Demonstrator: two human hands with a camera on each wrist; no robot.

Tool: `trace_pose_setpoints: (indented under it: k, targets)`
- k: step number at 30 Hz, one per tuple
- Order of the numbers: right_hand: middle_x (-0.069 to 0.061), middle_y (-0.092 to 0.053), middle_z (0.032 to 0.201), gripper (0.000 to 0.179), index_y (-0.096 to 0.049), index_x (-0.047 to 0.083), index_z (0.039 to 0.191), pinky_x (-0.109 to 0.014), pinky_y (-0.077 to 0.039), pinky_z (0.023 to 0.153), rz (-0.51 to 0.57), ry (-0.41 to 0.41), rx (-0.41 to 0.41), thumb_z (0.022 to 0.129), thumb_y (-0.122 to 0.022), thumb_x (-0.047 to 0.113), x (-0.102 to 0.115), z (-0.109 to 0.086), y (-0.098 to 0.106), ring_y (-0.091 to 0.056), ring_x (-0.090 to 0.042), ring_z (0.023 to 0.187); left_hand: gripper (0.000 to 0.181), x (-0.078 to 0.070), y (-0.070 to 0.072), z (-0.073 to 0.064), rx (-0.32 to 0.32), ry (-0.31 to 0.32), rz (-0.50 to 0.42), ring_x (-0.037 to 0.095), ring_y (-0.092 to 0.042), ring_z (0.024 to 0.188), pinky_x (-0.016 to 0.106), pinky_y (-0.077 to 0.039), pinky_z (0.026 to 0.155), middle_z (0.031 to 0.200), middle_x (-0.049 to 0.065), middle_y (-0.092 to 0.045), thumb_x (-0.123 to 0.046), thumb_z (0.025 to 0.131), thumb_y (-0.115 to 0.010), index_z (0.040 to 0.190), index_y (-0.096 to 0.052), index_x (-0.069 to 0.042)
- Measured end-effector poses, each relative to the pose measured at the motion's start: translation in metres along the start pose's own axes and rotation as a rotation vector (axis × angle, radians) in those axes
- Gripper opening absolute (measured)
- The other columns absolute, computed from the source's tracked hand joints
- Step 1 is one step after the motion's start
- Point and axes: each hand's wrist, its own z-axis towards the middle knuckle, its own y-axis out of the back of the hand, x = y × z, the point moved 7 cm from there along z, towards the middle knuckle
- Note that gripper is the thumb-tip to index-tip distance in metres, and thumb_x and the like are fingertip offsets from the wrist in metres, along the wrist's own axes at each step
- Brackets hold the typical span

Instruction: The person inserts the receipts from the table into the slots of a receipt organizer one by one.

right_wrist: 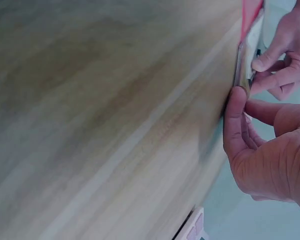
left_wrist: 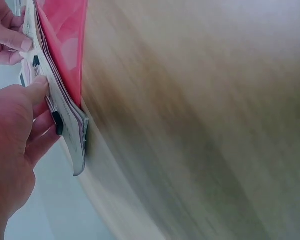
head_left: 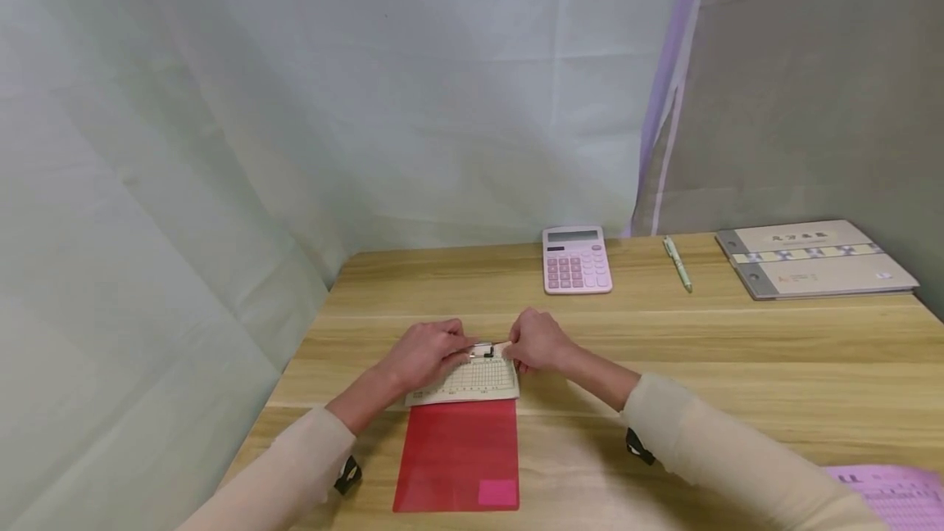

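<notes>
A red translucent clipboard (head_left: 459,451) lies on the table, a pink label at its near right corner. Across its far end sits a pad of printed forms (head_left: 478,382), several layers thick at the edge in the left wrist view. My left hand (head_left: 430,352) pinches the metal clip (left_wrist: 57,120) with black ends at the top of the pad, thumb over it and fingers behind. With thumb and fingertips, my right hand (head_left: 540,340) pinches the pad's far right corner (right_wrist: 245,82). Part of the clip is hidden behind the left fingers.
Beyond the hands lies a pink calculator (head_left: 578,260). Farther right are a pale green pen (head_left: 678,265) and a bound ledger (head_left: 819,260). A pink printed sheet (head_left: 896,494) lies at the near right. Pale curtains (head_left: 442,105) hang behind the table (head_left: 612,433).
</notes>
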Motion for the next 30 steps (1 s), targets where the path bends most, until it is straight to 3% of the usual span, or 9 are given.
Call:
trace_pose_setpoints:
  k: [7,18,24,27,30]
  targets:
    - [-0.007,-0.067,0.056,0.022,-0.072,-0.001,0.071,-0.029,-0.056,0.048,0.079,-0.059,0.008,0.092,-0.081,0.0,-0.004,-0.003,-0.001,-0.067,-0.019,0.048,0.025,-0.004,0.001,0.001,-0.01,-0.02,0.015,0.006,-0.055,0.073,0.025,-0.048,0.066,0.092,-0.005,-0.06,-0.023,0.101,-0.076,0.123,-0.081,-0.014]
    - [-0.007,-0.066,0.055,0.026,-0.071,0.002,0.068,-0.029,-0.054,0.047,0.073,-0.093,-0.028,0.091,-0.083,0.004,-0.006,-0.002,-0.002,-0.067,-0.021,0.049,0.025,-0.002,0.002,0.0,-0.011,0.003,-0.018,0.008,-0.056,0.075,0.026,-0.049,0.068,0.094,-0.005,-0.063,-0.023,0.101,-0.076,0.123,-0.081,-0.014]
    - [-0.006,-0.068,0.077,0.008,-0.071,0.0,0.091,-0.028,-0.051,0.06,-0.03,-0.018,-0.077,0.093,-0.077,0.005,-0.001,0.0,0.009,-0.063,-0.019,0.065,0.027,0.001,0.001,0.001,0.007,0.042,-0.034,0.005,-0.052,0.074,0.023,-0.047,0.068,0.093,-0.007,-0.063,-0.025,0.099,-0.078,0.125,-0.081,-0.015]
    - [-0.007,-0.067,0.08,0.01,-0.072,-0.004,0.1,-0.029,-0.052,0.063,-0.031,-0.002,0.003,0.093,-0.066,-0.002,0.001,0.002,0.011,-0.062,-0.016,0.064,0.027,0.001,0.0,0.002,0.016,0.05,-0.032,0.005,-0.051,0.073,0.023,-0.046,0.067,0.092,-0.007,-0.062,-0.025,0.099,-0.078,0.125,-0.081,-0.016]
    - [-0.01,-0.069,0.077,0.015,-0.074,-0.006,0.103,-0.03,-0.057,0.06,0.061,-0.054,0.145,0.095,-0.062,-0.003,-0.002,0.002,0.005,-0.066,-0.018,0.059,0.027,0.001,0.0,0.001,0.027,0.055,-0.03,0.006,-0.051,0.073,0.023,-0.045,0.067,0.092,-0.008,-0.062,-0.025,0.1,-0.078,0.126,-0.081,-0.016]
